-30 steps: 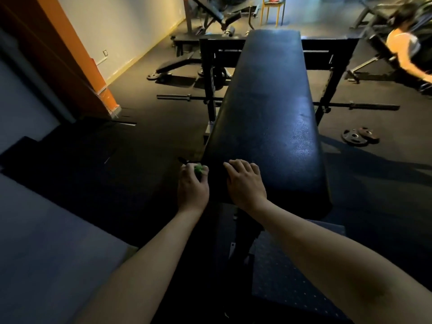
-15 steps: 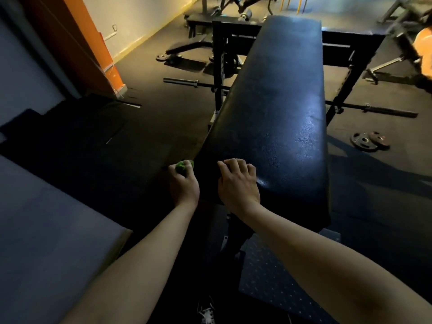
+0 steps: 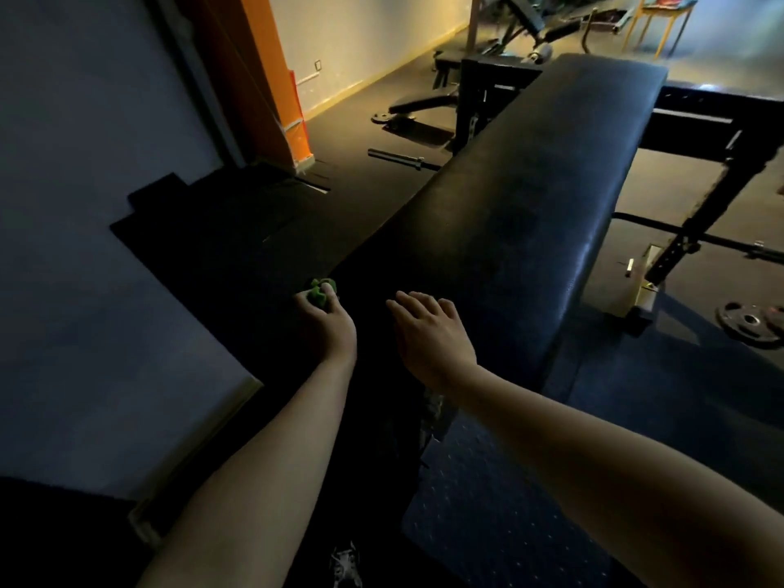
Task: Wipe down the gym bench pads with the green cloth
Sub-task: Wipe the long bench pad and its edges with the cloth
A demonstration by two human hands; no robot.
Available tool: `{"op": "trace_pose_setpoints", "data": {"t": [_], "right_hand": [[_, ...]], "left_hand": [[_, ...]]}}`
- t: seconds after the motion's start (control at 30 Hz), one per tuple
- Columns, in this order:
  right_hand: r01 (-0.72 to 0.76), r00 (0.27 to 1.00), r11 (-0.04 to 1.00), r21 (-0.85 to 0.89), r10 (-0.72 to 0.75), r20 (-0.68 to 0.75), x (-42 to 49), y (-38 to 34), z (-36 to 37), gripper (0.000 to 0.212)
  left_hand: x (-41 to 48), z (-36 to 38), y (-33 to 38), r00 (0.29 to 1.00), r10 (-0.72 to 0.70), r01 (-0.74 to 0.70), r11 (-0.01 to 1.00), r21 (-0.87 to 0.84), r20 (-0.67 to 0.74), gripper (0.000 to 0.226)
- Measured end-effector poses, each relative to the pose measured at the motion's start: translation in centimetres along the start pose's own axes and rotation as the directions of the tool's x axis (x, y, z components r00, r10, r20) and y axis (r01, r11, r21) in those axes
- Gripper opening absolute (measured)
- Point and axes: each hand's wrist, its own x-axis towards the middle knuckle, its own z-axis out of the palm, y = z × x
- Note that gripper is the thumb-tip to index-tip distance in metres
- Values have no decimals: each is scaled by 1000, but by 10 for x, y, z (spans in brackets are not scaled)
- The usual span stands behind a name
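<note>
**Green cloth bunched in the left grip at the pad's near edge**

The left hand (image 3: 329, 322) has its grip curled tight round the green cloth (image 3: 321, 292), which is balled up and pokes out past the fingertips. It sits at the left side edge of the black bench pad (image 3: 522, 214), near the pad's near end; in the dim light it is hard to tell whether the cloth touches the pad's side or is just beside it.

The right hand (image 3: 430, 335) lies to the right of it, grip open, fingers straight and slightly spread, palm down on or just over the near end of the pad. It holds nothing.

The pad runs away from the person, long and dark, with a sheen along its right edge. Under its far end stands a black steel frame (image 3: 721, 133). On the dark floor to the left lies a barbell (image 3: 401, 160); to the right, weight plates (image 3: 749, 322). An orange pillar (image 3: 278, 78) stands at the left wall, and a yellow-legged stool (image 3: 662, 19) far back.
</note>
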Motion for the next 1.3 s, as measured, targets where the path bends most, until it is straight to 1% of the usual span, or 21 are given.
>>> {"op": "trace_pose_setpoints", "data": {"t": [0.07,0.17,0.23,0.33,0.4,0.47,0.5,0.57,0.6,0.63,0.67,0.7,0.73,0.8,0.87,0.93,1.0,1.1,1.2,1.3], "right_hand": [[9,1000,999,44,-8,-25,-2,2,-1,53],[-1,998,995,97,6,-56,0,5,-4,51],[-8,998,990,140,17,-63,-3,7,-4,49],[6,997,987,162,6,-76,-5,7,-6,44],[7,996,992,128,3,-84,-6,6,-5,43],[6,997,996,88,1,-75,-4,3,-5,44],[0,998,997,74,5,-66,-3,1,-6,45],[-16,998,999,41,19,-54,1,-2,-5,46],[-16,999,999,28,17,-48,2,-3,-4,46],[-10,999,1000,24,11,-43,3,-3,-3,46],[-7,999,1000,25,8,-41,4,-3,-1,46],[-7,999,1000,27,8,-42,5,-2,0,46],[-10,999,1000,28,12,-43,6,-2,1,46],[-8,999,1000,22,9,-46,7,-2,1,46],[-6,999,1000,14,6,-50,8,-1,2,45],[-1,999,1000,18,2,-45,8,-1,3,45],[-7,999,1000,29,8,-48,8,-1,3,45],[-10,998,999,49,13,-58,7,-1,4,43],[-15,997,997,73,21,-78,7,0,4,42],[-11,995,992,124,23,-99,5,0,1,41]], "left_hand": [[-26,2,-2,1000,7,-7,1000,21,-30,68],[-64,7,8,987,91,-68,984,166,-134,45],[-86,7,10,982,161,-141,972,190,-96,37],[-103,0,3,981,194,-189,968,166,-15,31],[-101,-4,-5,971,240,-238,958,160,9,28],[-90,-10,-10,966,257,-254,957,139,-6,33],[-79,-12,-10,975,220,-214,968,134,-33,37],[-52,-17,2,993,52,-40,993,112,-108,50],[-36,-19,10,986,-48,59,996,68,-162,55],[-21,-22,19,970,-142,142,990,-19,-199,57],[-5,-22,29,955,-220,199,973,-120,-201,59],[10,-21,35,948,-275,243,950,-194,-160,60],[20,-17,41,946,-309,282,934,-219,-100,61],[22,-8,44,951,-308,302,944,-130,-26,64],[17,2,40,958,-283,280,957,-72,-50,67],[14,8,30,960,-267,262,963,-65,-83,67],[13,7,29,953,-278,273,960,-55,-119,65],[5,5,31,933,-312,306,950,-65,-180,54],[-14,2,31,928,-340,335,940,-54,-154,55],[-36,0,29,941,-312,315,949,3,-129,51]]}}
